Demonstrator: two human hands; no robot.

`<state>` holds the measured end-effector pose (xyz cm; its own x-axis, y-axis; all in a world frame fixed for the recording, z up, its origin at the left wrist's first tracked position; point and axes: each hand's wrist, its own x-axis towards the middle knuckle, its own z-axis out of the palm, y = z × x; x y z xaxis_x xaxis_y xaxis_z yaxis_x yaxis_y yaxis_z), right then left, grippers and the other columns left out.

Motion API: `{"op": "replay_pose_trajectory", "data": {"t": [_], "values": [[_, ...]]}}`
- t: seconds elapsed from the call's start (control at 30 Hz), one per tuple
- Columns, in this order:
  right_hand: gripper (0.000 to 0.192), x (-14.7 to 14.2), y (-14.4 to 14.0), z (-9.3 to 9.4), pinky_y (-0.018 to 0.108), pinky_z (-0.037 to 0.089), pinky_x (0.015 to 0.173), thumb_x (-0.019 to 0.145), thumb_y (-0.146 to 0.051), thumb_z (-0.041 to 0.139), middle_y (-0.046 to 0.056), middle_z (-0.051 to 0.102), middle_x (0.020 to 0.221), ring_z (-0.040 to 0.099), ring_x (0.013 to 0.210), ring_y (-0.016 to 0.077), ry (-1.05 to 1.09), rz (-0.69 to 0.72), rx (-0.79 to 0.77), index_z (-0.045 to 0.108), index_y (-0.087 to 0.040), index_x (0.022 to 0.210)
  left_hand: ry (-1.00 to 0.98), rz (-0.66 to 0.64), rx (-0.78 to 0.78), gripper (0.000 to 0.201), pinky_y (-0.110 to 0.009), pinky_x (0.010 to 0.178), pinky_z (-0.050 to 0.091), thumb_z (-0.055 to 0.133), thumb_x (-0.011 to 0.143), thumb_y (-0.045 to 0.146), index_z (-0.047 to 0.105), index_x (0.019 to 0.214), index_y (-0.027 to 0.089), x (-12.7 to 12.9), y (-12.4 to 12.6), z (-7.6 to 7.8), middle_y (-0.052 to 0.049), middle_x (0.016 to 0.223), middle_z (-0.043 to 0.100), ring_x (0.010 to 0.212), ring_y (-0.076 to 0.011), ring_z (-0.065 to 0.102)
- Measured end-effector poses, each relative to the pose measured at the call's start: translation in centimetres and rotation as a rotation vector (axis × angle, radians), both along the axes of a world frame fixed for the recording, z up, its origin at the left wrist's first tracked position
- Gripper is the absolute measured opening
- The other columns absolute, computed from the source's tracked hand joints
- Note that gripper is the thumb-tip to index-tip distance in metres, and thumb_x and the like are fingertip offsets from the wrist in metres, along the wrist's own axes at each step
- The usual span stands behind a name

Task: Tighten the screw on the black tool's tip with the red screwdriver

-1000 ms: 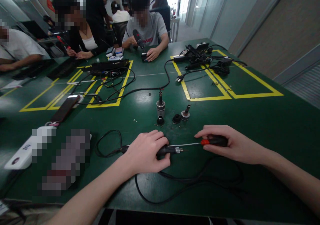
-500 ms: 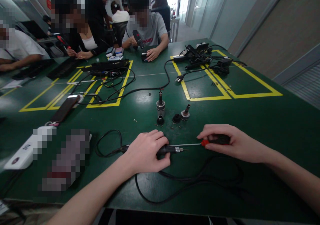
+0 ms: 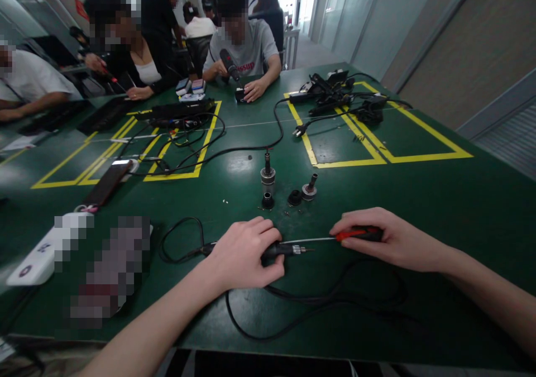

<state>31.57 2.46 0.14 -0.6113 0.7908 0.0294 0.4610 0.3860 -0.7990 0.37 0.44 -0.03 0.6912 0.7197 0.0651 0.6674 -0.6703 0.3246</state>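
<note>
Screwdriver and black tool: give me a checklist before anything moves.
1. Right hand gripping the screwdriver by its handle: ok.
2. Left hand closed over the black tool: ok.
3. Screwdriver's far end where it should be: cannot tell, hidden at the left hand.
4. Black tool's metal tip clear of the right hand: ok, a gap shows.
5. Cord tidied away: not ok, it lies in loose loops near the hands.
6. Small bits gathered up: not ok, they lie scattered.
</note>
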Motion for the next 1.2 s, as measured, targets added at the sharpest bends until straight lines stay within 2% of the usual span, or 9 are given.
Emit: {"op": "replay_pose_trajectory", "data": {"t": [0.13, 0.23, 0.37, 0.5, 0.63, 0.8, 0.9, 1.07, 1.2], "values": [[0.025, -0.10, 0.03, 0.01, 0.033, 0.059, 0.067, 0.097, -0.046, 0.073, 0.007, 0.078, 0.086, 0.073, 0.072, 0.0214, -0.006, 0.009, 0.040, 0.084, -0.024, 0.100, -0.006, 0.000, 0.003, 0.007, -0.033, 0.070, 0.051, 0.063, 0.090, 0.027, 0.065, 0.092, 0.021, 0.02, 0.00, -0.08, -0.003, 0.089, 0.071, 0.083, -0.0209, 0.065], [0.034, -0.28, -0.07, -0.03, 0.033, 0.059, 0.068, 0.103, -0.051, 0.064, 0.008, 0.081, 0.085, 0.073, 0.072, 0.0215, -0.027, 0.016, 0.017, 0.084, -0.023, 0.101, -0.007, -0.002, 0.000, 0.007, -0.033, 0.070, 0.051, 0.063, 0.090, 0.028, 0.065, 0.091, 0.021, 0.02, -0.01, -0.10, -0.003, 0.089, 0.070, 0.082, -0.0207, 0.065], [0.049, -0.22, -0.09, -0.13, 0.031, 0.056, 0.060, 0.108, -0.060, 0.055, 0.007, 0.079, 0.078, 0.071, 0.065, 0.0204, -0.015, 0.020, -0.055, 0.085, -0.021, 0.101, -0.002, -0.003, 0.001, 0.007, -0.033, 0.070, 0.051, 0.063, 0.089, 0.027, 0.065, 0.090, 0.021, 0.00, -0.01, -0.05, -0.002, 0.088, 0.070, 0.082, -0.0205, 0.065], [0.034, 0.01, 0.00, -0.26, 0.034, 0.060, 0.069, 0.100, -0.053, 0.070, 0.008, 0.081, 0.090, 0.076, 0.078, 0.0235, 0.003, 0.002, -0.012, 0.085, -0.023, 0.101, 0.008, -0.003, 0.008, 0.008, -0.033, 0.069, 0.050, 0.063, 0.089, 0.028, 0.066, 0.091, 0.021, 0.02, 0.04, -0.02, -0.003, 0.088, 0.071, 0.082, -0.0207, 0.065], [0.025, -0.08, -0.08, -0.38, 0.033, 0.060, 0.069, 0.095, -0.046, 0.077, 0.006, 0.079, 0.088, 0.074, 0.074, 0.0214, -0.009, 0.003, 0.034, 0.084, -0.023, 0.101, 0.022, -0.003, 0.004, 0.008, -0.032, 0.070, 0.050, 0.065, 0.089, 0.029, 0.065, 0.090, 0.021, 0.06, 0.09, -0.08, -0.002, 0.088, 0.070, 0.083, -0.0209, 0.065], [0.044, -0.32, -0.22, -0.37, 0.031, 0.058, 0.061, 0.106, -0.057, 0.057, 0.006, 0.080, 0.081, 0.073, 0.065, 0.0201, -0.018, -0.016, -0.032, 0.085, -0.023, 0.102, 0.016, 0.002, -0.002, 0.007, -0.033, 0.071, 0.052, 0.065, 0.090, 0.029, 0.064, 0.091, 0.022, 0.03, 0.01, -0.04, -0.002, 0.087, 0.069, 0.083, -0.0211, 0.065], [0.048, -0.16, -0.13, -0.39, 0.031, 0.059, 0.061, 0.106, -0.062, 0.057, 0.008, 0.082, 0.085, 0.075, 0.070, 0.0216, -0.002, -0.026, -0.086, 0.085, -0.022, 0.107, 0.010, 0.000, 0.001, 0.007, -0.033, 0.071, 0.052, 0.064, 0.090, 0.029, 0.064, 0.090, 0.021, -0.01, -0.02, -0.04, -0.002, 0.087, 0.069, 0.082, -0.0209, 0.065], [0.033, 0.14, 0.05, -0.46, 0.034, 0.061, 0.071, 0.097, -0.053, 0.076, 0.008, 0.080, 0.091, 0.075, 0.077, 0.0228, 0.035, -0.028, -0.004, 0.085, -0.022, 0.104, 0.008, -0.005, 0.005, 0.008, -0.033, 0.070, 0.050, 0.063, 0.090, 0.028, 0.065, 0.091, 0.021, -0.09, 0.01, -0.17, -0.002, 0.089, 0.071, 0.083, -0.0208, 0.066], [0.025, -0.13, -0.10, -0.68, 0.032, 0.058, 0.066, 0.096, -0.044, 0.076, 0.007, 0.078, 0.088, 0.072, 0.073, 0.0205, 0.020, 0.001, 0.057, 0.084, -0.022, 0.104, 0.004, -0.006, 0.012, 0.009, -0.034, 0.070, 0.049, 0.063, 0.089, 0.028, 0.067, 0.092, 0.021, -0.12, 0.02, -0.18, -0.003, 0.090, 0.072, 0.083, -0.0211, 0.066]]}}
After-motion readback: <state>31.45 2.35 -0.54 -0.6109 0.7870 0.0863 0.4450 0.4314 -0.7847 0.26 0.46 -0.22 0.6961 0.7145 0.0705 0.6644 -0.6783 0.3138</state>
